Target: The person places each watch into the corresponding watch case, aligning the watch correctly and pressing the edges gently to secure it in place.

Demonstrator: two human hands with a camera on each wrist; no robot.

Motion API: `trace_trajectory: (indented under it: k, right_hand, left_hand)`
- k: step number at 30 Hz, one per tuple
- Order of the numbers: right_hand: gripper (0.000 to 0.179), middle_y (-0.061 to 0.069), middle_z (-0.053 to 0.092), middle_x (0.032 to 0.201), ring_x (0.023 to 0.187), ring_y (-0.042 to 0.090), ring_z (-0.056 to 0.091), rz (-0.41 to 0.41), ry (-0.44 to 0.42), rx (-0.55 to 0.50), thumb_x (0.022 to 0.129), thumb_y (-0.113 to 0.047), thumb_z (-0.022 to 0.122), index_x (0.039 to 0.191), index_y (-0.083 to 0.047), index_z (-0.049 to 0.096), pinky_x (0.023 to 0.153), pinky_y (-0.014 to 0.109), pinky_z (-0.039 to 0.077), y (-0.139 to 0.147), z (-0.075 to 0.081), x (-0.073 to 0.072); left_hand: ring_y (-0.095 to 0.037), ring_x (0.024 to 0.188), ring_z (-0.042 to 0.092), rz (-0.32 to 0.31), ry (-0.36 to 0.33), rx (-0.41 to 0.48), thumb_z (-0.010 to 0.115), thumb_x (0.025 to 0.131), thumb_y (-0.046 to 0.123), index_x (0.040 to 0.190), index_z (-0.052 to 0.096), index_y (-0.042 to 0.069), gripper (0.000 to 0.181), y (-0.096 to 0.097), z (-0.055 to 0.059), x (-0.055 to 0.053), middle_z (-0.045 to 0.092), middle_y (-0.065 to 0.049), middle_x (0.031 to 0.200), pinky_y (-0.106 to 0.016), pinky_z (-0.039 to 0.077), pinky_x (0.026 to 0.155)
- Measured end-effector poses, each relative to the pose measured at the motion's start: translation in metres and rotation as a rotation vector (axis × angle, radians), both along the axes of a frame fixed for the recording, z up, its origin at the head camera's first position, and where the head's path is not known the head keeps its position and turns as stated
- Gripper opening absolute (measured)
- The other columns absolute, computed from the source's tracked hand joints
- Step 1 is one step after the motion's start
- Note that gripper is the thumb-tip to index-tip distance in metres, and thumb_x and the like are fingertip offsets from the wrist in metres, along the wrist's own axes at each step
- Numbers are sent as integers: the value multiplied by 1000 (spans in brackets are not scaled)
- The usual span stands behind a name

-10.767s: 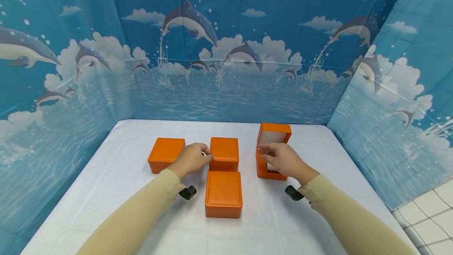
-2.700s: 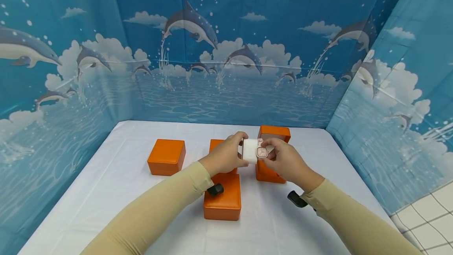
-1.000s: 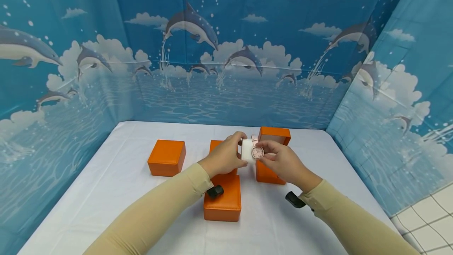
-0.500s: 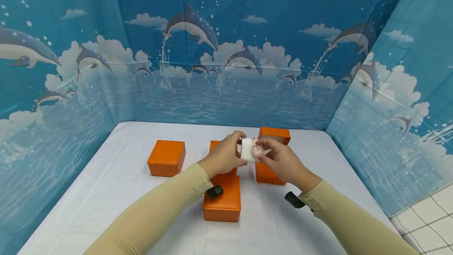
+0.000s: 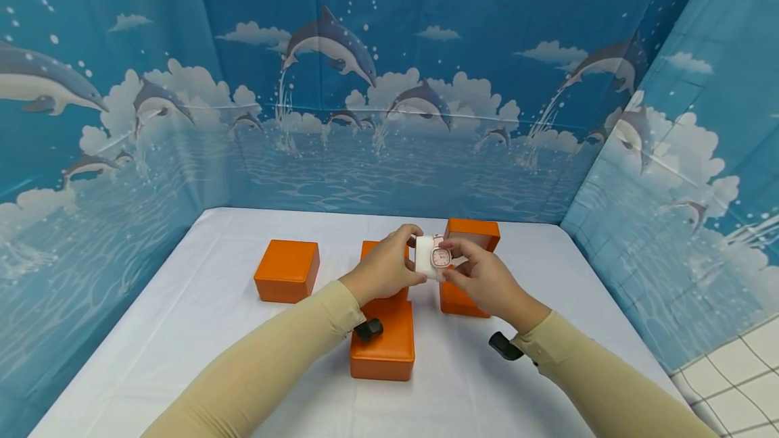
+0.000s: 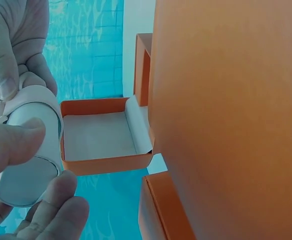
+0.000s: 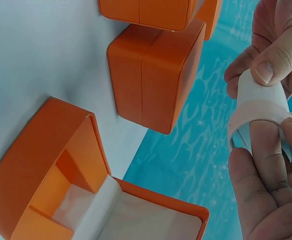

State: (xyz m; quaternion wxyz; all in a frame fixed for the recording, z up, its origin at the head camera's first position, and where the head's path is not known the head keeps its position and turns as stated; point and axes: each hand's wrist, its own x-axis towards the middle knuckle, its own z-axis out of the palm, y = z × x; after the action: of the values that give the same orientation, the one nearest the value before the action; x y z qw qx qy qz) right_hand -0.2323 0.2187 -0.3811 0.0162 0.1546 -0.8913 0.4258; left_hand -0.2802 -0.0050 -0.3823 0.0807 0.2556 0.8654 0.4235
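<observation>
Above the boxes in the head view, my left hand (image 5: 386,268) grips a small white watch cushion (image 5: 425,257) between thumb and fingers. My right hand (image 5: 491,280) pinches a pink wristwatch (image 5: 441,257) at the cushion's right end, its square dial facing up. In both wrist views the watch's pale strap (image 7: 256,111) loops round one end of the cushion (image 6: 28,182). Fingers of my right hand reach inside the loop in the right wrist view. Just behind and below stands an orange box (image 5: 462,301) with its lid (image 5: 473,226) raised; a white lining (image 6: 98,134) shows inside.
Several closed orange boxes stand on the white-covered table (image 5: 292,384): one at left (image 5: 287,270), one at front centre (image 5: 383,340), and one behind it (image 5: 372,249), partly covered by my left hand. A blue dolphin-print curtain (image 5: 389,154) encloses the table.
Earlier my left hand was beside a closed box and my right at the raised-lid box. Since then both hold cushion and watch; the watch has lately shifted slightly left over the cushion.
</observation>
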Motion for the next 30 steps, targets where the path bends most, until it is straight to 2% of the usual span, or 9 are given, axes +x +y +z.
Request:
trace_trajectory:
  k: [9,16,23,30]
  right_hand:
    - [76,19,61,137,93,18,73,11,-1,43,99,-10,75,164,-7,35,83,28,64,2,-1,-3]
    - [78,20,60,143,96,24,73,5,-64,48,100,-18,75,164,-6,34,83,28,64,4,0,-5]
    - [80,19,60,142,95,19,72,5,-54,57,99,-18,76,165,-8,33,84,28,64,4,1,-6]
    - [79,20,59,145,95,21,72,-1,-52,65,98,-15,76,165,-8,34,84,27,63,2,1,-7]
  left_hand:
    - [-11,99,69,-2,1,-32,88,88,15,150,42,20,78,0,1,0,57,-7,141,-27,60,84]
    - [-13,101,70,-4,-10,-33,88,87,13,150,42,20,78,0,2,0,57,-8,141,-27,61,85]
    - [-10,98,69,-8,5,-33,89,87,15,149,42,20,78,0,3,-1,57,-8,140,-26,60,84]
    - [-9,99,69,-7,4,-46,88,87,16,150,42,21,78,0,3,0,57,-8,140,-26,61,86]
